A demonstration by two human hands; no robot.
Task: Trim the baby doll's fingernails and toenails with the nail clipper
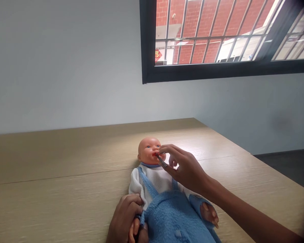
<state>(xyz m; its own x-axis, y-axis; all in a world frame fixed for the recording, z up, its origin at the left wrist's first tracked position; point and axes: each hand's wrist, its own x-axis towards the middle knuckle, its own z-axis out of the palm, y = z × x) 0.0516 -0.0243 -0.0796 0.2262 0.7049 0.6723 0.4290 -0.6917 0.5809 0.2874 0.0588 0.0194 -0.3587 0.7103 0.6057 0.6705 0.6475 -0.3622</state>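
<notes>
A baby doll (148, 150) in a white shirt and blue fleece overalls (176, 216) lies on its back on the wooden table (53, 182), head pointing away from me. My right hand (184, 168) pinches a thin dark stick-like tool (161, 161) whose tip rests at the doll's open mouth. My left hand (124, 219) grips the doll's arm at the bottom edge of the view, near the doll's own hand. The doll's other hand (209, 213) lies bare beside my right forearm.
A grey wall rises behind the table's far edge. A black-framed barred window (218, 37) at the upper right shows red brick outside. The table's right edge runs diagonally, with dark floor (288, 165) beyond it.
</notes>
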